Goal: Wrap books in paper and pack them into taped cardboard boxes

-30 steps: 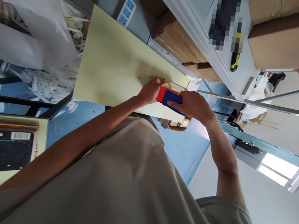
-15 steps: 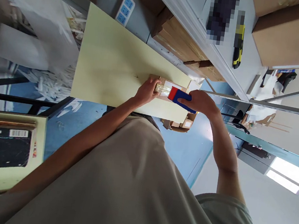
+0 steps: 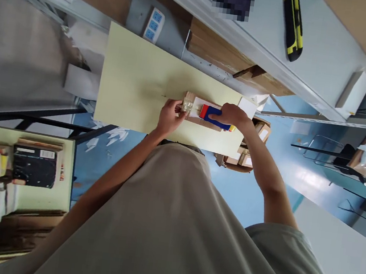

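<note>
A small brown cardboard box (image 3: 195, 119) with a white label lies on the pale yellow table (image 3: 136, 81). My right hand (image 3: 233, 115) is closed round a red and blue tape dispenser (image 3: 213, 115) that rests on top of the box. My left hand (image 3: 169, 116) is curled at the box's left end, fingers pressing a strip of clear tape (image 3: 187, 106) onto it.
A white power strip (image 3: 154, 20) sits behind the table. Stacked cardboard (image 3: 221, 52) lies under a grey shelf carrying a yellow and black utility knife (image 3: 294, 26). Small boxes (image 3: 252, 146) stand on the blue floor at right. Books (image 3: 32, 164) lie on a table at left.
The dispenser has moved rightward along the box top, away from my left hand, leaving clear tape behind it. The camera view has pulled back and shifted.
</note>
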`<state>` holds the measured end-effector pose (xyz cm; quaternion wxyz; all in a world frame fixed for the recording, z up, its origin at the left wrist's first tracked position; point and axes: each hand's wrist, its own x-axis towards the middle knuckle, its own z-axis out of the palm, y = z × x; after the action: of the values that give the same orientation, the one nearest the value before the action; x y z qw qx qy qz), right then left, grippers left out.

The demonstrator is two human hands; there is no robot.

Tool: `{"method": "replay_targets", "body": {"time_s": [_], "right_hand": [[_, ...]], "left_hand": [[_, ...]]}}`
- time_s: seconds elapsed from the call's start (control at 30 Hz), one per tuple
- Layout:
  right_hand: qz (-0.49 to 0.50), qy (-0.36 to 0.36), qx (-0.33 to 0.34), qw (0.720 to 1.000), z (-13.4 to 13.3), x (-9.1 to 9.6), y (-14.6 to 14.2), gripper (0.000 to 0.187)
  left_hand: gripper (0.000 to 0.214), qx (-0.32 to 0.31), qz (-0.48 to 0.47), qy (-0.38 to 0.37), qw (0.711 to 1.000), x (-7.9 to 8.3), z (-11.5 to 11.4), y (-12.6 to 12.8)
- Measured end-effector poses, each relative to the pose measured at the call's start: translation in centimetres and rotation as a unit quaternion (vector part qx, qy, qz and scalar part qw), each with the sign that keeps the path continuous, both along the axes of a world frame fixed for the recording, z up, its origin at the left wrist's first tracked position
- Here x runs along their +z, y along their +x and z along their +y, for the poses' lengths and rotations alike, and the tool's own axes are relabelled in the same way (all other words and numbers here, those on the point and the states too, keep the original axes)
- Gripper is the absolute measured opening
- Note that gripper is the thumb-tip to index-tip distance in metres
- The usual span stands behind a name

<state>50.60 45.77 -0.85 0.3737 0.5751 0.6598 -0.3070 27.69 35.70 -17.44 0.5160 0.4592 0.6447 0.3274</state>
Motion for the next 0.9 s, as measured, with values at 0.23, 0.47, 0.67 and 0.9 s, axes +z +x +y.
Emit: {"method": "replay_targets", "body": {"time_s": [0.23,0.47,0.67,0.9], "right_hand": [[0.054,0.017,0.0,0.998,-0.5,-1.1,1.3,0.078],[0.147,-0.034,-0.034,0.988,-1.4,1.1,7.6,0.065],[0.117,-0.056,-0.052,0.99,-4.0,5.0,16.2,0.068],[0.107,-0.088,-0.092,0.986,-5.0,3.4,18.6,0.062]], "left_hand": [[0.032,0.109,0.14,0.004,0.984,-1.2,1.1,2.6],[0.029,0.127,0.179,0.013,0.975,-1.9,0.9,3.0],[0.022,0.13,0.2,0.009,0.971,-1.6,1.0,3.5],[0.02,0.125,0.166,0.021,0.978,-1.3,1.1,4.7]]}}
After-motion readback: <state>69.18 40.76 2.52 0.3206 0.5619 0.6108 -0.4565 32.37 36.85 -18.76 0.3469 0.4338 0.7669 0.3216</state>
